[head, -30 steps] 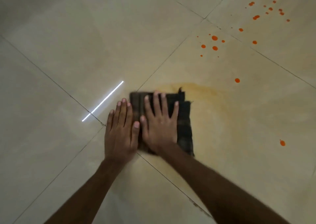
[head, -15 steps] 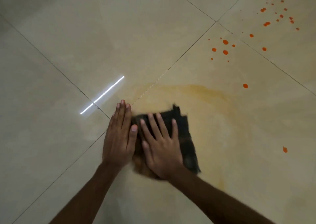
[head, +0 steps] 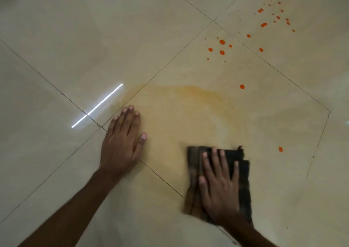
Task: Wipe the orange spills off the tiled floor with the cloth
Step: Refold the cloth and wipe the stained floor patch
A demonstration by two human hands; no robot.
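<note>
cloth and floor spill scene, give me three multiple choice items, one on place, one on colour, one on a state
1. What lies under the right hand?
A. bare tile
B. the cloth
C. a sponge

2. What colour are the droplets on the floor?
A. blue
B. green
C. orange

3. How is the left hand?
A. flat on the floor, off the cloth
B. gripping the cloth
C. raised in air

Answers: B, its palm presses the dark folded cloth; C, the spots are bright orange; A, it is spread on tile, apart from the cloth.

The right hand has slid the cloth away from the left hand. Before, it lay right beside the left fingers; now it is well apart.
</note>
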